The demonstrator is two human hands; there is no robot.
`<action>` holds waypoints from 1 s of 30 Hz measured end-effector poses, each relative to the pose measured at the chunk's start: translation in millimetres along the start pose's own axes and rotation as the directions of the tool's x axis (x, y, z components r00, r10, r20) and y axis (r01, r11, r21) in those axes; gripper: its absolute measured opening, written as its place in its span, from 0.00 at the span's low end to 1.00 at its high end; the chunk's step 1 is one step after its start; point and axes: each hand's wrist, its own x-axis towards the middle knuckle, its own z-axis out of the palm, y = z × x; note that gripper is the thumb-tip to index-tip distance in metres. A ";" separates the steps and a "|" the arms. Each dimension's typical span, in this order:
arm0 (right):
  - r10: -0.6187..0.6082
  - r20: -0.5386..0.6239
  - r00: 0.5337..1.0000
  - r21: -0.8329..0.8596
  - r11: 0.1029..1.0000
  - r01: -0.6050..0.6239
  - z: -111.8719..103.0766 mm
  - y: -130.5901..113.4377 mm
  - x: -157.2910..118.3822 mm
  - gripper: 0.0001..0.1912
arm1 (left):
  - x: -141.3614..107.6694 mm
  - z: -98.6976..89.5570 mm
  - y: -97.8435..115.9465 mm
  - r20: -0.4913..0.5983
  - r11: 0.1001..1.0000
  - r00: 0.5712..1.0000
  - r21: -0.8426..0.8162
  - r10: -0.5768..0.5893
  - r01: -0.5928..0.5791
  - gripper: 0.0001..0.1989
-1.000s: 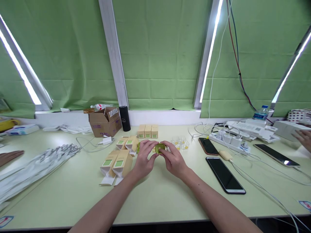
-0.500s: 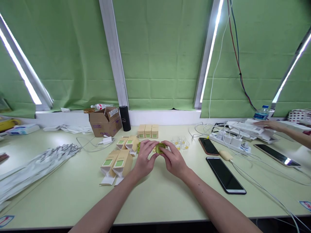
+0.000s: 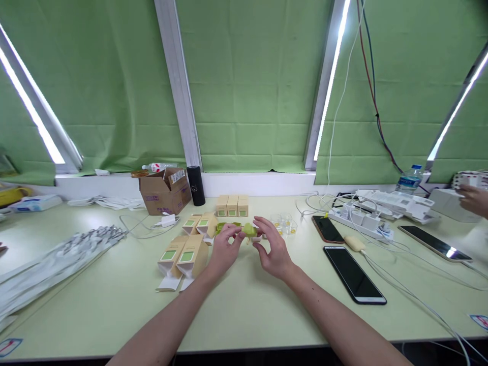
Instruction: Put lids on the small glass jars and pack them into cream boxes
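Observation:
A small green case (image 3: 249, 230) is between my two hands over the middle of the table. My left hand (image 3: 227, 247) pinches its left side between thumb and fingers. At its right side, my right hand (image 3: 272, 249) has thumb and fingers apart, curved round the case. Another green piece (image 3: 223, 226) lies behind my left fingers, partly hidden. Beige boxes with green labels (image 3: 193, 254) lie at the left with their white flaps open. Clear small containers with yellow bits (image 3: 284, 224) sit just beyond my right hand.
Three upright beige boxes (image 3: 232, 206) stand at the back. Left are a cardboard box (image 3: 163, 193), black cylinder (image 3: 195, 186) and white strips (image 3: 64, 264). Right are phones (image 3: 354, 274), a power strip (image 3: 360, 223) and cables. Another person's hand (image 3: 475, 200) is at far right.
The green case has turned in my hands and shows a different side. My right fingers have spread away from it. The other person's hand at far right has moved from the white parts rightward.

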 end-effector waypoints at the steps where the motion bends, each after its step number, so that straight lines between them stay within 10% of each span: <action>1: 0.000 -0.001 1.000 0.004 1.000 0.000 0.6 0.6 -0.2 0.33 | 0.0 -0.5 0.8 0.000 1.000 1.000 0.013 0.000 0.000 0.17; 18: 0.308 0.020 0.951 0.251 0.919 -0.303 1.5 -3.1 4.6 0.20 | -3.0 -2.1 6.0 0.122 0.996 0.989 -0.022 -0.080 0.083 0.24; 22: 0.412 0.042 0.910 0.367 0.841 -0.398 2.1 5.0 1.3 0.19 | -1.9 -7.6 9.7 0.082 0.999 0.996 0.021 -0.032 0.030 0.09; 30: 0.427 0.069 0.902 0.344 0.838 -0.423 4.1 6.1 0.0 0.19 | -6.1 -4.2 15.2 0.242 0.987 0.957 -0.020 0.159 -0.159 0.25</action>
